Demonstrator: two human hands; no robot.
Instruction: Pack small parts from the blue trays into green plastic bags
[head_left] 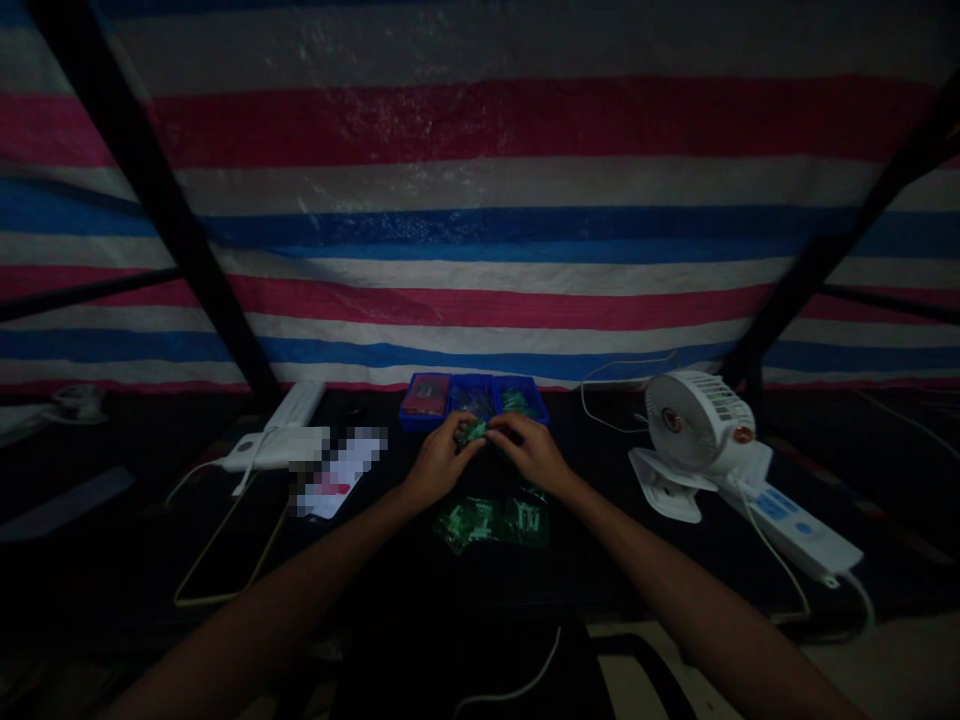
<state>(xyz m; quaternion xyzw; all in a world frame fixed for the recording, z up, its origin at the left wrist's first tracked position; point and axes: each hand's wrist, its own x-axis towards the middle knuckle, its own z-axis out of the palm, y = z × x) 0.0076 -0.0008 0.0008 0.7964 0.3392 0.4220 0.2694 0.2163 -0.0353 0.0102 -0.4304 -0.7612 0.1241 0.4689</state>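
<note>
My left hand [441,458] is closed with thumb and fingers around a small green packet [472,433], just in front of the blue bins. At the packet's right edge, my right hand [534,452] has its fingertips pinched together. Dim light hides the packet's exact contents. Below the hands, clear bags with green pieces [476,522] lie flat on the dark table, beside another green bag [528,518]. Behind the hands stand blue bins: the left bin [424,420] holds reddish packs, the middle one greyish small pieces, and the right bin [541,402] green-looking pieces.
A white clip fan [694,420] stands at right beside a white power strip [802,530]. On the left lie another power strip [270,448], a pale card-like item [341,480] and a dark flat phone-like slab [231,545]. A striped sheet [480,235] hangs behind.
</note>
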